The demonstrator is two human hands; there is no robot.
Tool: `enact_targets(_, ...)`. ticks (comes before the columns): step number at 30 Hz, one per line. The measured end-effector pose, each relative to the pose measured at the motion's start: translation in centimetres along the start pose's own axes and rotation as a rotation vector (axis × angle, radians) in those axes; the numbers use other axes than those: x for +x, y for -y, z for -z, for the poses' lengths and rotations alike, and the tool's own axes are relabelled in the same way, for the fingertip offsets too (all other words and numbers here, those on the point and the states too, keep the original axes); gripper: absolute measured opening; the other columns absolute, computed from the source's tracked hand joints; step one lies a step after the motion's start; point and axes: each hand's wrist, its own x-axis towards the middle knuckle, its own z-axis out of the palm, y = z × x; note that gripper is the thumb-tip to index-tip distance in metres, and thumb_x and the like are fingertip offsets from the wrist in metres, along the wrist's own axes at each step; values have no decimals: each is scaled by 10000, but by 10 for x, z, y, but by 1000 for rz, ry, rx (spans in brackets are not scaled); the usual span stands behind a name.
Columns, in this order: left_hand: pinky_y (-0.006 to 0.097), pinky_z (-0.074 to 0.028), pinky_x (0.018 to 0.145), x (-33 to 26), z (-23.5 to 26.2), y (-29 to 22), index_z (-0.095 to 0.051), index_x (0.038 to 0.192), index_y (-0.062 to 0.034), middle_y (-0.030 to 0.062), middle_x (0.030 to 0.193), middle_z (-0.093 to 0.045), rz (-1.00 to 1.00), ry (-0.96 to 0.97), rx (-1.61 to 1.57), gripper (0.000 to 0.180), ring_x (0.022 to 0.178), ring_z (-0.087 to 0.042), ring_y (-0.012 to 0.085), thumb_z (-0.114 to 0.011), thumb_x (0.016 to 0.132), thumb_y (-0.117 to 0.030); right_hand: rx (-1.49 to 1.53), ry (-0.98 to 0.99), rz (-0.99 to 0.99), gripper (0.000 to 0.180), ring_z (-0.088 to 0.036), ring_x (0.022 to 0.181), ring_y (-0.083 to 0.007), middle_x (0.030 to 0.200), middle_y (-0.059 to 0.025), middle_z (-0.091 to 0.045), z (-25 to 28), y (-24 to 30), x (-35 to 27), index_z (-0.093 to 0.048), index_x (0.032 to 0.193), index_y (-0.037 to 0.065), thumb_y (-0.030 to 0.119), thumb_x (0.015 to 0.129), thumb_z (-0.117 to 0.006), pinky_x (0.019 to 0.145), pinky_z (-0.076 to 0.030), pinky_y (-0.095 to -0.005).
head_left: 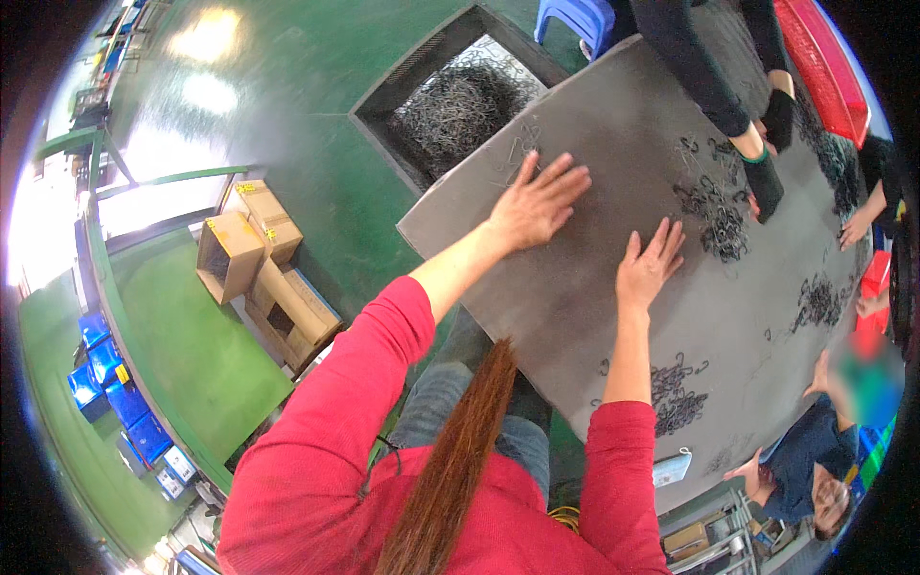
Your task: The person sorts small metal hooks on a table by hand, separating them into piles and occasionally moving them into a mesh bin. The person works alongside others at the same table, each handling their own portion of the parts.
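Near the middle of the frame, the person's left hand (pixel 541 201) lies flat over a broad grey tabletop (pixel 575 307), wide, with its fingers spread toward the upper right; a few thin wire hooks (pixel 516 165) lie just beside it, near the table's upper-left edge. The right hand (pixel 652 265), lower and right of the left one, is likewise wide and flat with fingers splayed, well apart from the other; whether either palm presses on the surface, I cannot tell. To the upper right of the right hand, near its fingertips, is a loose heap of dark, curved metal hooks (pixel 721 216), and at the heap's right side is a co-worker's hand in a dark fingerless glove (pixel 764 190). A second cluster of dark metal hooks (pixel 678 395) lies below the right hand, beside the right forearm, and a third pile of dark hooks (pixel 821 302) sits toward the right edge of the frame. Beyond the table's edge, at upper centre, a dark rectangular crate (pixel 410 69) holds a large tangled mass of grey hooks (pixel 455 115). A blue plastic stool (pixel 580 21) stands right of the crate, and a red plastic basket (pixel 829 67) occupies the upper right.
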Motion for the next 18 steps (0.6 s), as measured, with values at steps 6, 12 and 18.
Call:
enact_targets(6, 603, -104, 1086, 2, 23, 81, -339, 1419, -120, 75, 1500, -279, 356, -115, 390, 552, 1419, -166, 278, -478, 902, -257, 215, 59, 184, 577, -219, 1389, -343, 1497, -143, -259, -34, 143, 16, -335, 1408, 89, 289, 897, -517, 1103, -158, -548)
enact_targets(12, 551, -37, 1114, -22, 44, 135, -272, 1452, -111, 71, 1512, -259, 540, -358, 184, 531, 1427, -141, 258, -404, 966, -279, 568, -146, 174, 521, -397, 1269, -327, 1316, -128, -476, 2, 156, 42, -466, 1298, 126, 108, 797, -607, 1065, -276, -486)
enact_targets(18, 542, -15, 1118, -7, 50, 92, -279, 1447, -116, 75, 1507, -269, 441, -353, -3, 514, 1432, -120, 263, -409, 966, -243, -2, -566, -381, 521, -431, 1170, -355, 1194, -154, -512, 38, -58, 64, -477, 1231, 55, 94, 743, -656, 997, -342, -470)
